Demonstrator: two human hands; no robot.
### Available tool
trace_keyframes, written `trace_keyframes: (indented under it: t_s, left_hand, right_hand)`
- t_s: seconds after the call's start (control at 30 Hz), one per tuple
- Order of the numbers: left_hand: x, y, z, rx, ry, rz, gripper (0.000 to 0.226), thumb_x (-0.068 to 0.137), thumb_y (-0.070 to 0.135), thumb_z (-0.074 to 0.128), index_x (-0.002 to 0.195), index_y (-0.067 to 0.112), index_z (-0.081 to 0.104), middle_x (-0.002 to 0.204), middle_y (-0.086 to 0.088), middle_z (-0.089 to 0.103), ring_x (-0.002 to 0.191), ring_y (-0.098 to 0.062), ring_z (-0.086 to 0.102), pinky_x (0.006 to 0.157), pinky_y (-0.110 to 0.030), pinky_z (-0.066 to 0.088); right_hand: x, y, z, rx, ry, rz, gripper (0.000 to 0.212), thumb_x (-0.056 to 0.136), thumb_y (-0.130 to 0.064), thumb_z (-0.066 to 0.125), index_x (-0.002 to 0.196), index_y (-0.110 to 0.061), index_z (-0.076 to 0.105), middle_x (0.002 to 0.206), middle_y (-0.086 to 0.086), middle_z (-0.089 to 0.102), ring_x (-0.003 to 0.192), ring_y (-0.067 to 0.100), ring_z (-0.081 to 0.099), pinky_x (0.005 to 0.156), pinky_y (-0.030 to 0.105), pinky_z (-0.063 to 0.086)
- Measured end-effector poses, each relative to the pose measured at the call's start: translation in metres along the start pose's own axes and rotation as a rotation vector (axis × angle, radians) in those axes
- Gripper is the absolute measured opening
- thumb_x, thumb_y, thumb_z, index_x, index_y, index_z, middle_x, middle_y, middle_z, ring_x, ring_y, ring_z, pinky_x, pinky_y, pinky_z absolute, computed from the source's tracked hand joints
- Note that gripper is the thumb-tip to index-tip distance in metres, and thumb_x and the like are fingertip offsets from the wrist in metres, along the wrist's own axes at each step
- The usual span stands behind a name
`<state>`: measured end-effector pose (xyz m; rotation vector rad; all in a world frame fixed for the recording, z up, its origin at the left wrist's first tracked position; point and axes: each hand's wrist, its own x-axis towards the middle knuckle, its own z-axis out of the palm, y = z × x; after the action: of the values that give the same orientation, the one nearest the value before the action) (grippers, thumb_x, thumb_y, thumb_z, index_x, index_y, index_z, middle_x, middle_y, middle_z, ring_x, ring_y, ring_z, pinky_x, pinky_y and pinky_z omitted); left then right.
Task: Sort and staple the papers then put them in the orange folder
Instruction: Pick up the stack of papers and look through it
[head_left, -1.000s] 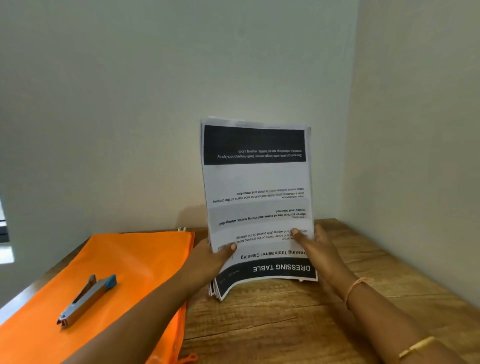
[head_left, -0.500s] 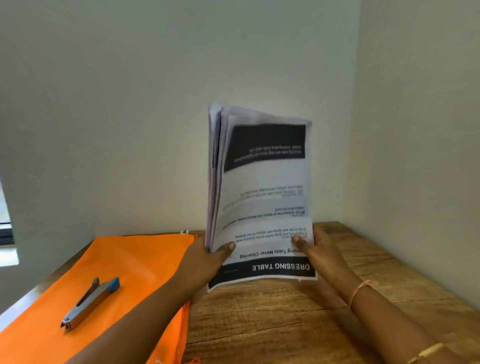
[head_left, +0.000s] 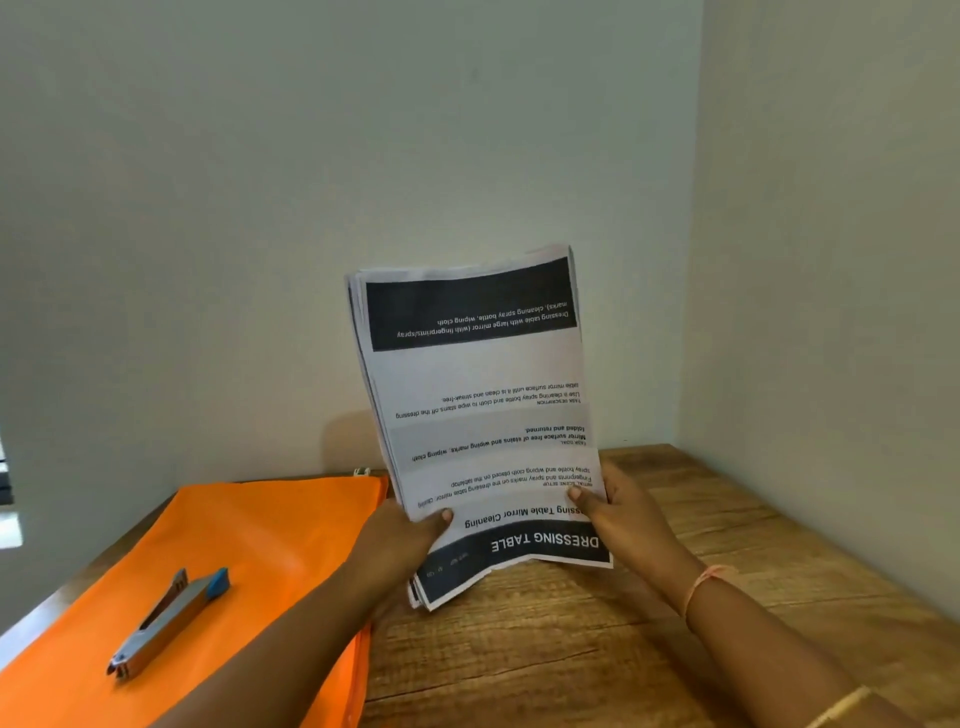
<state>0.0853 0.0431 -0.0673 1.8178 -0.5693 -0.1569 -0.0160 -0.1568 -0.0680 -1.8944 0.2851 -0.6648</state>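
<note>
A stack of printed papers (head_left: 483, 410) stands almost upright on its lower edge on the wooden table (head_left: 597, 639), its print upside down to me with "DRESSING TABLE" in the black band at the bottom. My left hand (head_left: 400, 540) grips the stack's lower left side, thumb on the front sheet. My right hand (head_left: 618, 514) grips the lower right side, thumb on the front. The orange folder (head_left: 249, 561) lies flat on the left of the table. A metal stapler (head_left: 169, 621) with a blue end lies on the folder.
The table sits in a corner: a pale wall (head_left: 363, 182) runs behind it and another wall (head_left: 841, 260) along its right side. A window edge (head_left: 8, 499) shows at the far left.
The fanned-out sheets have closed back into one stack. The stack has tilted left and dropped lower, its bottom left corner now bending against the table. Both hands keep their grip.
</note>
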Motion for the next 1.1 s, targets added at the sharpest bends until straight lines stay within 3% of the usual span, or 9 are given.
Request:
trace_keyframes:
  t_s: [0.13, 0.27, 0.43, 0.53, 0.67, 0.8, 0.93, 1.0, 1.1]
  left_hand:
    - [-0.001, 0.0, 0.0, -0.003, 0.019, 0.023, 0.031, 0.09, 0.021, 0.062, 0.12, 0.012, 0.061, 0.111, -0.011, 0.068, 0.094, -0.024, 0.067, 0.086, -0.04, 0.054]
    - [-0.001, 0.007, 0.0, 0.02, 0.083, 0.117, 0.023, 0.092, 0.023, 0.06, 0.113, 0.017, 0.063, 0.103, -0.005, 0.069, 0.08, -0.013, 0.066, 0.066, -0.022, 0.053]
    - [-0.003, 0.01, -0.001, -0.01, 0.149, 0.146, 0.009, 0.091, 0.024, 0.06, 0.099, 0.028, 0.058, 0.089, 0.004, 0.065, 0.068, 0.001, 0.061, 0.05, -0.008, 0.045]
    - [-0.005, 0.004, 0.003, 0.041, 0.05, 0.081, 0.018, 0.093, 0.024, 0.058, 0.111, 0.024, 0.057, 0.098, 0.003, 0.064, 0.072, 0.0, 0.06, 0.054, -0.009, 0.048]
    - [-0.003, 0.002, 0.002, -0.178, -0.01, -0.072, 0.03, 0.091, 0.014, 0.061, 0.12, 0.01, 0.06, 0.109, -0.01, 0.069, 0.091, -0.024, 0.067, 0.081, -0.037, 0.055]
    - [-0.003, 0.009, 0.007, -0.549, -0.045, -0.149, 0.027, 0.09, 0.006, 0.059, 0.117, 0.011, 0.059, 0.102, -0.006, 0.069, 0.085, -0.024, 0.068, 0.066, -0.032, 0.054]
    - [-0.003, 0.019, 0.024, -0.701, -0.001, -0.164, 0.028, 0.092, 0.005, 0.055, 0.12, 0.005, 0.057, 0.114, -0.015, 0.065, 0.073, -0.023, 0.062, 0.044, -0.02, 0.048]
    - [-0.008, 0.014, 0.034, -0.643, -0.011, -0.111, 0.03, 0.091, 0.009, 0.058, 0.122, 0.011, 0.057, 0.116, -0.011, 0.066, 0.085, -0.025, 0.065, 0.058, -0.026, 0.054]
    - [-0.013, 0.009, 0.04, -0.464, -0.037, -0.024, 0.035, 0.088, 0.015, 0.064, 0.121, 0.02, 0.057, 0.113, -0.002, 0.068, 0.097, -0.019, 0.067, 0.079, -0.035, 0.056]
  right_hand:
    - [-0.004, -0.001, 0.0, 0.01, 0.019, -0.032, 0.017, 0.096, -0.014, 0.051, 0.108, -0.025, 0.053, 0.096, -0.003, 0.067, 0.079, 0.011, 0.067, 0.059, 0.018, 0.055]
    - [-0.005, -0.007, 0.0, 0.001, 0.081, -0.146, 0.019, 0.095, -0.014, 0.052, 0.109, -0.026, 0.055, 0.093, -0.008, 0.067, 0.079, 0.005, 0.066, 0.057, 0.014, 0.051]
    - [-0.004, -0.008, -0.001, 0.074, 0.097, -0.17, 0.024, 0.093, -0.011, 0.055, 0.099, -0.034, 0.055, 0.096, -0.007, 0.069, 0.082, 0.006, 0.067, 0.067, 0.021, 0.055]
    - [-0.004, 0.0, 0.001, 0.049, 0.007, -0.025, 0.02, 0.094, -0.01, 0.054, 0.099, -0.029, 0.057, 0.098, -0.004, 0.07, 0.079, 0.005, 0.067, 0.061, 0.018, 0.052]
    - [-0.001, 0.004, 0.004, -0.047, 0.053, 0.012, 0.017, 0.096, -0.016, 0.052, 0.112, -0.021, 0.053, 0.102, -0.002, 0.067, 0.087, 0.012, 0.065, 0.069, 0.026, 0.053]
    - [0.004, 0.004, 0.005, 0.319, 0.219, 0.19, 0.024, 0.095, -0.023, 0.054, 0.114, -0.012, 0.043, 0.101, 0.009, 0.063, 0.084, 0.021, 0.064, 0.067, 0.033, 0.052]
    - [-0.005, -0.006, 0.022, 0.732, -0.079, 0.46, 0.028, 0.093, -0.04, 0.053, 0.105, -0.016, 0.056, 0.105, 0.015, 0.062, 0.087, 0.028, 0.061, 0.07, 0.041, 0.052]
    - [-0.011, -0.01, 0.034, 0.763, -0.175, 0.441, 0.029, 0.095, -0.034, 0.051, 0.11, -0.012, 0.061, 0.104, 0.015, 0.068, 0.092, 0.029, 0.064, 0.07, 0.04, 0.054]
    - [-0.01, -0.013, 0.038, 0.756, -0.08, 0.394, 0.021, 0.096, -0.006, 0.046, 0.113, -0.009, 0.058, 0.097, 0.011, 0.07, 0.085, 0.025, 0.067, 0.062, 0.035, 0.054]
